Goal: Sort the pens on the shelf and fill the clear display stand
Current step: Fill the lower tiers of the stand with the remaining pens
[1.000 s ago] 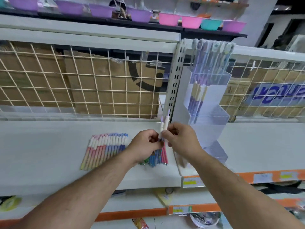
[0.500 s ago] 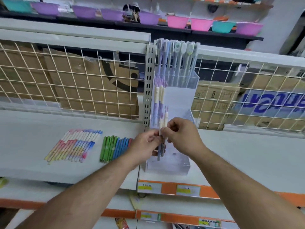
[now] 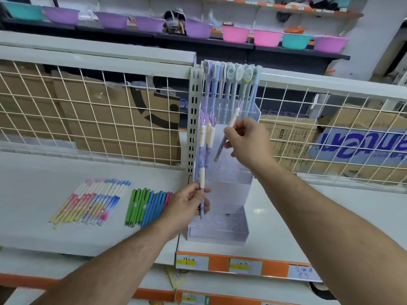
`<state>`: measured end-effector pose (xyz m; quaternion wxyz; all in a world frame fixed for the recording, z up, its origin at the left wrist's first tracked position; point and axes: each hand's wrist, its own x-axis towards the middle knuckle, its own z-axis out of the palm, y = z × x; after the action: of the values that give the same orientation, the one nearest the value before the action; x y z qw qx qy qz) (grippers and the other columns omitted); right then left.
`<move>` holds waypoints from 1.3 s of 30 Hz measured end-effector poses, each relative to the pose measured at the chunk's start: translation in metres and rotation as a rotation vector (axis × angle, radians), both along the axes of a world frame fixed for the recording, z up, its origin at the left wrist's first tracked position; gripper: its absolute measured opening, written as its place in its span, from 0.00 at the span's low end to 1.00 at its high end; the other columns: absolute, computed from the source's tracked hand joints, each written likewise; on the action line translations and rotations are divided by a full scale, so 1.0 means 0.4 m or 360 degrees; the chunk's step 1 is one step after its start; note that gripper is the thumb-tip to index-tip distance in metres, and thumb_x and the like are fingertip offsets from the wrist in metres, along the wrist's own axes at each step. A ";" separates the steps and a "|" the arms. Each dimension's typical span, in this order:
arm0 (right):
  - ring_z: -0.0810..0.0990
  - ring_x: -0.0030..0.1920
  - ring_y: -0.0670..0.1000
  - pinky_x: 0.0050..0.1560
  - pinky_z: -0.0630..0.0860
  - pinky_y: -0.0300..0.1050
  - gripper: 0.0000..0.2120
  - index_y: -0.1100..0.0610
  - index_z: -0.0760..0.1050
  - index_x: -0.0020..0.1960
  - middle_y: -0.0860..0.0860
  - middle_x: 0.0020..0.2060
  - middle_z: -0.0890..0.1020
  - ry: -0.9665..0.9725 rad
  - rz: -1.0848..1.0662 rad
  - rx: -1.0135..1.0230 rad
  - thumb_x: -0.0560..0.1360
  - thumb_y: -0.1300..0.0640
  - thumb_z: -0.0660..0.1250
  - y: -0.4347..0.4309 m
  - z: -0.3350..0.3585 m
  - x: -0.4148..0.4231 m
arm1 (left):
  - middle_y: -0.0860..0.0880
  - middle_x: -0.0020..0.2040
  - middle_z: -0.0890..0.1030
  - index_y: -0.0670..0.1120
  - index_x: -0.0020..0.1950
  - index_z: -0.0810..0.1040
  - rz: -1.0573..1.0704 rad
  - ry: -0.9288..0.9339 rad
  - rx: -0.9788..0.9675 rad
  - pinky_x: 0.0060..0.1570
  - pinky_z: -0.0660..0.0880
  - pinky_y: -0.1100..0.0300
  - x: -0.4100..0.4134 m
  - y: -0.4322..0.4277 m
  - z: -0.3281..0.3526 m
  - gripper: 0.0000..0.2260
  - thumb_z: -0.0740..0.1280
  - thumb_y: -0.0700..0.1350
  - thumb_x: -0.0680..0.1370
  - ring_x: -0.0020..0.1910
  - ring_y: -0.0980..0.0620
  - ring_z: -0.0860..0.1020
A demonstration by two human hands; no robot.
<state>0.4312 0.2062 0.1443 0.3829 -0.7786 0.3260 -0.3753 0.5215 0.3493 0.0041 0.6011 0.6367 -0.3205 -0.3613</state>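
1. Head view, stand: the clear display stand (image 3: 231, 172) is upright on the white shelf (image 3: 39, 177) at the middle of the frame, beside a slotted upright (image 3: 193, 128). Its top tier, at 12 o'clock, holds a row of tall pastel pens (image 3: 231, 84) with round toppers. The tier below holds a few white-capped purple pens (image 3: 206, 137) at its left side.
2. Head view, left grip (image 3: 187, 203): thumb and fingers pinch the left pen (image 3: 202, 178), upright with its white cap up, at 9 o'clock of the stand's lower tiers, by its left edge.
3. Head view, right grip (image 3: 246, 137): it pinches the right pen (image 3: 234, 118), tilted, cap toward 1 o'clock and tip toward 7 o'clock, in front of the stand's second tier. I cannot tell whether the tip touches the stand.
4. Head view, shelf: at 9 o'clock of the stand lie two flat rows. The pink, yellow and blue pens (image 3: 92, 201) are farther left; the green, blue and red pens (image 3: 147, 205) are just beside the left grip.
5. Head view, surroundings: a wire grid (image 3: 88, 111) fronts cardboard boxes (image 3: 105, 133); plastic bowls (image 3: 237, 34) line 12 o'clock; price labels (image 3: 244, 266) sit at 6 o'clock.
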 end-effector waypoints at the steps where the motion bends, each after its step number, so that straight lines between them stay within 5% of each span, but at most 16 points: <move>1: 0.86 0.39 0.50 0.44 0.83 0.60 0.07 0.55 0.75 0.43 0.49 0.34 0.84 0.0003 -0.0018 -0.0014 0.80 0.55 0.68 -0.005 0.002 0.010 | 0.45 0.42 0.81 0.49 0.55 0.81 0.0004 0.0018 -0.0008 0.52 0.81 0.51 0.002 0.000 -0.005 0.09 0.60 0.45 0.84 0.43 0.49 0.83; 13: 0.85 0.39 0.55 0.41 0.84 0.58 0.06 0.57 0.75 0.43 0.52 0.34 0.84 0.0379 0.0038 -0.0106 0.79 0.58 0.68 -0.010 -0.034 0.065 | 0.47 0.44 0.84 0.49 0.51 0.81 -0.0037 -0.0053 0.0011 0.54 0.81 0.53 0.010 0.004 -0.022 0.08 0.63 0.41 0.83 0.45 0.51 0.85; 20: 0.84 0.35 0.52 0.27 0.76 0.43 0.05 0.57 0.77 0.45 0.51 0.34 0.84 0.0419 -0.0006 -0.0156 0.78 0.57 0.71 -0.016 -0.050 0.067 | 0.45 0.45 0.84 0.49 0.52 0.81 -0.0047 -0.0036 0.0002 0.54 0.81 0.53 0.010 0.003 -0.021 0.08 0.62 0.43 0.83 0.46 0.51 0.85; 25: 0.83 0.39 0.51 0.37 0.79 0.45 0.03 0.55 0.78 0.46 0.49 0.38 0.83 0.0395 -0.0081 -0.0160 0.76 0.57 0.72 -0.004 -0.064 0.030 | 0.46 0.44 0.83 0.50 0.52 0.81 -0.0050 0.0007 -0.0003 0.56 0.81 0.46 0.012 0.003 -0.010 0.08 0.62 0.44 0.84 0.47 0.48 0.84; 29: 0.79 0.33 0.47 0.32 0.74 0.41 0.06 0.56 0.79 0.39 0.46 0.31 0.81 0.0336 0.0041 -0.0052 0.75 0.59 0.70 0.041 -0.078 -0.038 | 0.47 0.42 0.82 0.51 0.52 0.81 -0.0079 0.0008 -0.0044 0.55 0.80 0.41 0.005 0.001 0.022 0.10 0.61 0.45 0.84 0.46 0.47 0.84; 33: 0.76 0.29 0.40 0.32 0.70 0.33 0.05 0.56 0.82 0.40 0.47 0.33 0.83 0.0509 0.0396 0.0089 0.74 0.57 0.75 0.074 -0.104 -0.085 | 0.48 0.41 0.82 0.53 0.52 0.81 -0.0125 -0.0119 -0.0073 0.52 0.79 0.43 -0.020 -0.003 0.054 0.10 0.60 0.44 0.84 0.42 0.50 0.82; 39: 0.82 0.31 0.45 0.29 0.72 0.36 0.10 0.62 0.77 0.41 0.49 0.31 0.83 0.0408 0.0338 0.0025 0.77 0.58 0.72 0.081 -0.094 -0.094 | 0.51 0.43 0.84 0.55 0.51 0.82 -0.0169 -0.0545 0.0009 0.51 0.80 0.51 -0.030 -0.012 0.065 0.07 0.64 0.50 0.82 0.45 0.51 0.82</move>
<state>0.3936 0.2387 0.1068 0.3819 -0.8471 0.2909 -0.2277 0.5095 0.3447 0.0300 0.5160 0.6729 -0.4502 -0.2798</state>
